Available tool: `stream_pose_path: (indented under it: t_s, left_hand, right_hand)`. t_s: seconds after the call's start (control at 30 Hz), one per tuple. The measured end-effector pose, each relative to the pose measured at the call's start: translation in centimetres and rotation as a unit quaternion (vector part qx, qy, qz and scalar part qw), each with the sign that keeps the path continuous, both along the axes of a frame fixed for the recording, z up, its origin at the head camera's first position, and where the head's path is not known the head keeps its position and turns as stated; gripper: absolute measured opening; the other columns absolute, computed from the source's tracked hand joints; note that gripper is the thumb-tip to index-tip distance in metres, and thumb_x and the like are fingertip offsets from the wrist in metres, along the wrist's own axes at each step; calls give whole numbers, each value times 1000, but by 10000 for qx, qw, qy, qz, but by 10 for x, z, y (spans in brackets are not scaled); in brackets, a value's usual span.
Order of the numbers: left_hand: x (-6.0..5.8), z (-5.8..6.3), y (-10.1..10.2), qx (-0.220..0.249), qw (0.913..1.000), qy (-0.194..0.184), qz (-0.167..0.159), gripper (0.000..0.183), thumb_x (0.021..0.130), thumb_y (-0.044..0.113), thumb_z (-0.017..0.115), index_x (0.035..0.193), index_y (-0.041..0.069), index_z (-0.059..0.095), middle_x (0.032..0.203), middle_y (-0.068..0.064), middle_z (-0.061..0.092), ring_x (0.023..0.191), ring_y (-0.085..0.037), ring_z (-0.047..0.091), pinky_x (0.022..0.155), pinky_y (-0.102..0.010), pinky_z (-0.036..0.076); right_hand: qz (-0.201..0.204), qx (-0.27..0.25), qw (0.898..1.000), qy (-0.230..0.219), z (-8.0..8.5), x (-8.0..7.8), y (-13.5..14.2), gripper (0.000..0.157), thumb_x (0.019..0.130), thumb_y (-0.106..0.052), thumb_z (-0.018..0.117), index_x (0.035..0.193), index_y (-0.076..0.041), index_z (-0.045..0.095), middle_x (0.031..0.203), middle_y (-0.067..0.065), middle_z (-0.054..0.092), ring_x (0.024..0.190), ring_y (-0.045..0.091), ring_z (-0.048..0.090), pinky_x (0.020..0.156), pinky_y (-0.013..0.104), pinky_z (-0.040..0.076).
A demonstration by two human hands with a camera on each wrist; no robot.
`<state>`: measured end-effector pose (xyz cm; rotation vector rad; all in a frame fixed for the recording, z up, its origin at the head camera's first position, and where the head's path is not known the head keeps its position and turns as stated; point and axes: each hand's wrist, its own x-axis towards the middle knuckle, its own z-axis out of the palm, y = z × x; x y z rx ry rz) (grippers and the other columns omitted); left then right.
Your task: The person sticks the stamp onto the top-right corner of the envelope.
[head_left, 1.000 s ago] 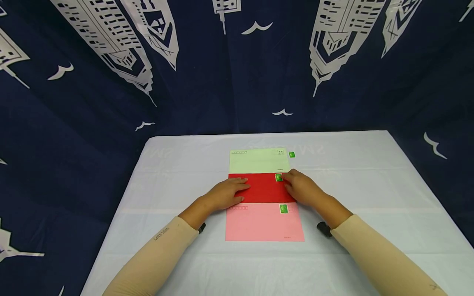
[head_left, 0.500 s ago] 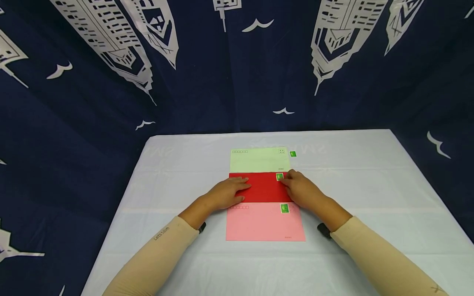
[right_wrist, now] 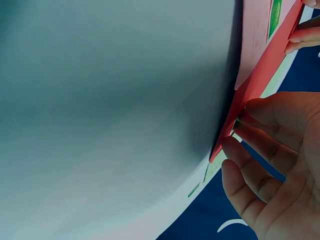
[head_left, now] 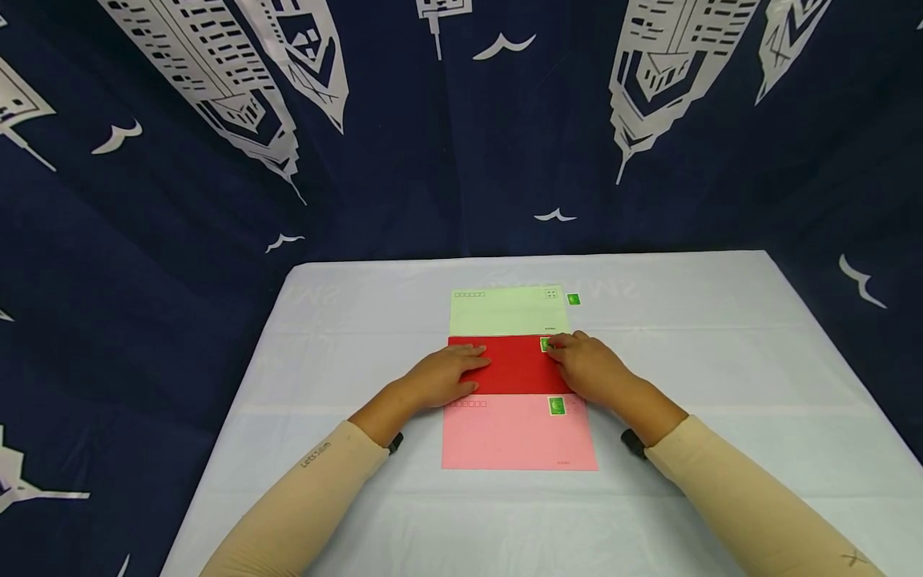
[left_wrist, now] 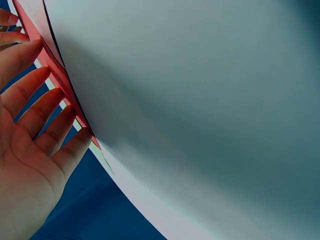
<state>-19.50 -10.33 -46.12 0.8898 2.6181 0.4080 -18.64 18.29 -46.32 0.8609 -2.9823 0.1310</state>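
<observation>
A red envelope (head_left: 513, 373) lies flat between the two hands in the head view. My left hand (head_left: 438, 377) rests on its left part with fingers spread, as the left wrist view also shows. At the upper right corner of the red envelope is a green stamp (head_left: 544, 344), partly covered by the fingers of my right hand (head_left: 593, 369). Those fingertips touch the stamp and the paper around it. In the right wrist view the fingers of the right hand (right_wrist: 282, 160) are slightly bent, the thumb and index finger close to the stamp.
Behind lies a light green envelope (head_left: 505, 314), with a loose green stamp (head_left: 574, 299) just right of it. In front is a pink envelope (head_left: 515, 442) bearing a green stamp (head_left: 557, 406). All rest on a white-covered table (head_left: 360, 320) before a dark blue patterned cloth (head_left: 404, 160).
The right fingertips shift slightly over the stamp on the red envelope and now cover more of its right side. My left hand stays in place.
</observation>
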Motion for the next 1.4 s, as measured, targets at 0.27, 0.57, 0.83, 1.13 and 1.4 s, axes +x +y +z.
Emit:
stream_pose_path:
  t_s: [0.27, 0.57, 0.83, 1.13, 1.4]
  left_hand:
    - [0, -1, -1, 34, 10000, -20, 15, 53, 101, 29, 62, 151, 18, 49, 163, -1, 39, 153, -22, 33, 126, -41, 31]
    - [-1, -2, 0, -45, 10000, 2, 17, 54, 101, 30, 61, 152, 19, 48, 164, 0, 38, 154, -22, 32, 126, -40, 30]
    - [0, -1, 1, -37, 10000, -25, 38, 54, 100, 29, 61, 152, 19, 48, 164, -1, 38, 154, -22, 32, 126, -41, 30]
    - [0, 0, 0, 6, 10000, -9, 34, 54, 100, 29, 62, 152, 19, 49, 164, -1, 38, 153, -22, 33, 126, -41, 31]
    - [-1, -2, 0, 45, 10000, -31, 20, 53, 100, 28, 62, 151, 19, 49, 163, -1, 39, 153, -23, 33, 126, -41, 30]
  right_hand:
    - [-35, 102, 9999, -89, 4, -1, -4, 31, 93, -11, 69, 122, -1, 72, 132, 16, 66, 109, 33, 62, 87, 43, 59]
    - [90, 332, 9991, -233, 6, -4, -5, 30, 93, -12, 68, 121, -1, 73, 134, 11, 67, 111, 32, 63, 89, 42, 57]
    - [212, 274, 9994, -91, 6, -7, -5, 26, 92, -8, 68, 116, -1, 76, 133, 13, 67, 105, 31, 62, 82, 36, 57]
    - [247, 315, 9992, -97, 7, -7, -2, 27, 93, -7, 67, 118, -1, 74, 131, 13, 68, 105, 33, 63, 84, 40, 57]
    - [208, -16, 9997, -155, 8, -4, 0, 26, 96, -7, 65, 119, 0, 74, 129, 16, 67, 106, 33, 62, 87, 42, 57]
